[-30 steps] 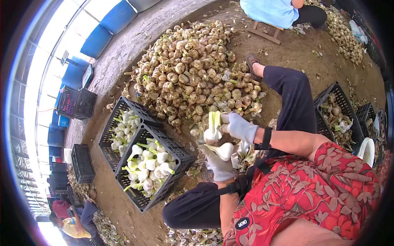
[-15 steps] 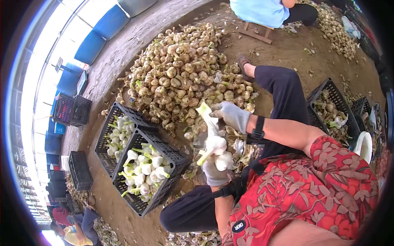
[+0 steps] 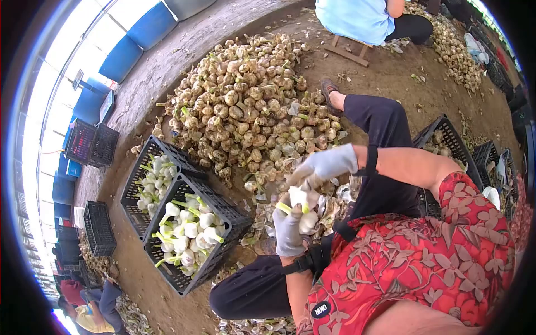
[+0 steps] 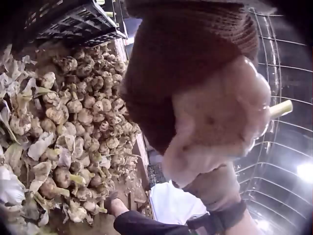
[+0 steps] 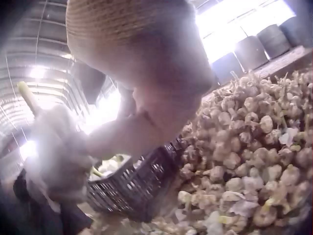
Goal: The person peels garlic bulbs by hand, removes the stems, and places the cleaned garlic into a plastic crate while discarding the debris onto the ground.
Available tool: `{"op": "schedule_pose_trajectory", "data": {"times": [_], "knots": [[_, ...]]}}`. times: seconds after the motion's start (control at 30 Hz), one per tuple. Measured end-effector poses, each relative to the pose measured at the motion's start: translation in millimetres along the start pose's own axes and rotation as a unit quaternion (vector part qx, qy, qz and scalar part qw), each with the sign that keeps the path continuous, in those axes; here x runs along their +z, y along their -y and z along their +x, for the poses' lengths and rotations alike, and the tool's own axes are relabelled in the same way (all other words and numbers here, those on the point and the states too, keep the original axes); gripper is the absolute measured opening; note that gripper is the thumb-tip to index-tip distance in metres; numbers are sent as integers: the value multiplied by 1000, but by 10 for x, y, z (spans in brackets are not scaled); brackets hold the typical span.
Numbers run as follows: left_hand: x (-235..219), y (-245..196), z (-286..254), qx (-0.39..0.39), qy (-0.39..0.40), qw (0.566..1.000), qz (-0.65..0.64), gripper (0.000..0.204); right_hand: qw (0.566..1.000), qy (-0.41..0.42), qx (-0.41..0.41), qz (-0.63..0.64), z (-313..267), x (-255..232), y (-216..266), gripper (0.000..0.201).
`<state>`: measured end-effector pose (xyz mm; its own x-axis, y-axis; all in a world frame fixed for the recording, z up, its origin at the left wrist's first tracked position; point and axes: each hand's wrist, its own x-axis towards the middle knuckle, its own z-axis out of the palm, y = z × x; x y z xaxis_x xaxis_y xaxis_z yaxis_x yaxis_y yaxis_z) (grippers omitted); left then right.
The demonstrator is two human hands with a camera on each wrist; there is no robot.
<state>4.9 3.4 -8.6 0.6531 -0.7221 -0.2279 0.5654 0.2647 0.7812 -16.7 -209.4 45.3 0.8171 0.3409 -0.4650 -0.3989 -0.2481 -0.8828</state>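
My left hand [image 3: 288, 230], in a pale work glove, holds two white garlic bulbs against its fingers. The upper garlic bulb [image 3: 300, 196] is blurred, and a short green stem [image 3: 283, 208] sticks out at the left. Below it sits the second garlic bulb [image 3: 308, 223]. Just above them is my gloved right hand [image 3: 326, 166], its fingers reaching down at the upper bulb. In the right wrist view, light shows between the right thumb and fingers, close beside a garlic bulb [image 5: 56, 152]. The left wrist view shows a bulb's pale underside [image 4: 210, 115] close up.
A big heap of unpeeled garlic [image 3: 240, 106] lies ahead. Black crates of white garlic [image 3: 187, 234] stand at the left, another crate [image 3: 446, 145] at the right. Loose skins [image 3: 335, 206] cover the ground between the knees. A person in light blue [image 3: 357, 22] sits beyond.
The long pale stalk that my right hand gripped and pulled from the upper bulb is no longer seen. That hand has come down closer to the bulb; the left hand keeps both bulbs.
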Motion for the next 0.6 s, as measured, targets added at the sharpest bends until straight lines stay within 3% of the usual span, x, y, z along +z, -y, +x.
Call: {"op": "schedule_pose_trajectory", "data": {"times": [0.07,0.1,0.13,0.17,0.23,0.3,0.33,0.43,0.47,0.6], "knots": [[20,-58,-5,-20,-54,998,-9,48,996,-61,-53,46,132,162,-188,50],[68,-8,13,40,-102,993,-41,46,990,-93,-62,85,177,210,-207,49],[115,4,12,78,-116,988,-60,47,968,-114,-40,222,159,271,-230,39],[160,-20,12,117,-130,981,-79,48,952,-184,-44,241,118,356,-106,31],[209,-114,22,118,-150,981,-23,56,929,-237,-100,266,238,479,-166,27],[278,-146,12,134,-173,976,14,59,925,-341,-168,22,296,634,-116,25],[224,-120,25,123,-175,977,2,66,922,-343,-174,-41,249,682,-109,26],[104,-46,-19,149,-158,975,-45,66,945,-300,-92,95,214,606,-43,31],[57,-48,-33,133,-143,980,-32,69,921,-357,-157,10,297,549,-52,30],[-47,-14,-4,126,-114,984,43,73,948,-283,-142,-21,310,464,-56,19]]}}
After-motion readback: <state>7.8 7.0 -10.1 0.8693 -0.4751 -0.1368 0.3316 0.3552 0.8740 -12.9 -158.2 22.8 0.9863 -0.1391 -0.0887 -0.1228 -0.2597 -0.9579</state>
